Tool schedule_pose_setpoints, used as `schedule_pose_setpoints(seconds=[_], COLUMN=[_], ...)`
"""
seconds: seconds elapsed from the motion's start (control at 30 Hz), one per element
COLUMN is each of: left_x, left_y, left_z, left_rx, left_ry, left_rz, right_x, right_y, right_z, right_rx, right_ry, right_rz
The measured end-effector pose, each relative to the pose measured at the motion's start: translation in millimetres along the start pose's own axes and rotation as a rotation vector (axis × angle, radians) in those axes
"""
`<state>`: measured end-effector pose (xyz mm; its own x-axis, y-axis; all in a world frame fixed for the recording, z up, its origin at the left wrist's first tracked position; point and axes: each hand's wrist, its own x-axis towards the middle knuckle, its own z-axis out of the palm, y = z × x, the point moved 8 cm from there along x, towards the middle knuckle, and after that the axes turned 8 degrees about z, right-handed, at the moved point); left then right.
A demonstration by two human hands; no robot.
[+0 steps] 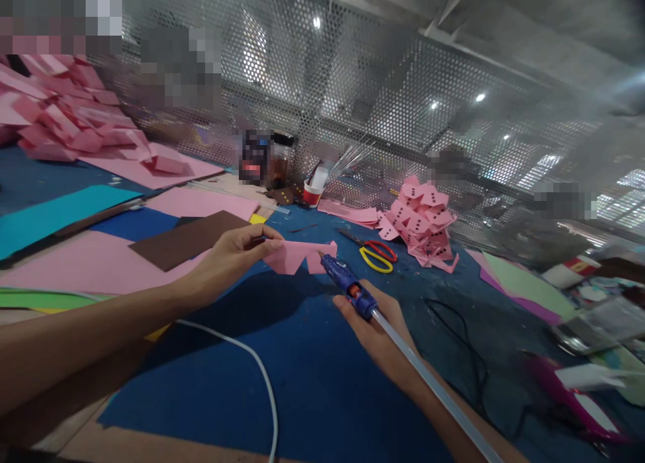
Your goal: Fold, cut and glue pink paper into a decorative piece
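Your left hand (pixel 236 253) pinches a jagged pink paper cutout (pixel 301 255); your right hand (pixel 377 328) grips a blue glue gun (pixel 347 285) (nozzle touching the paper's edge).

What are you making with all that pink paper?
The left hand holds up a cut pink paper piece. The right hand holds a blue glue gun, its nozzle at the paper's edge. Scissors and a heap of finished pink pieces lie behind on the blue table.
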<state>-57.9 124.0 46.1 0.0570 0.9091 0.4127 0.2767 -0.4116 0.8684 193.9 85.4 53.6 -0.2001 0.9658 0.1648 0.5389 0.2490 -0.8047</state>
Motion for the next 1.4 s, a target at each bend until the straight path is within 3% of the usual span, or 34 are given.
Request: schedule_pose_setpoints(seconds=[1.4], left_x=[0.4], left_y=[0.2], left_z=[-0.8], left_rx=[0.028], left_ry=[0.001], left_rz=[0.014], right_x=[0.3], right_y=[1.6], right_z=[3.9], right_rx=[0.034], right_ry=[-0.021], right_rz=[0.022])
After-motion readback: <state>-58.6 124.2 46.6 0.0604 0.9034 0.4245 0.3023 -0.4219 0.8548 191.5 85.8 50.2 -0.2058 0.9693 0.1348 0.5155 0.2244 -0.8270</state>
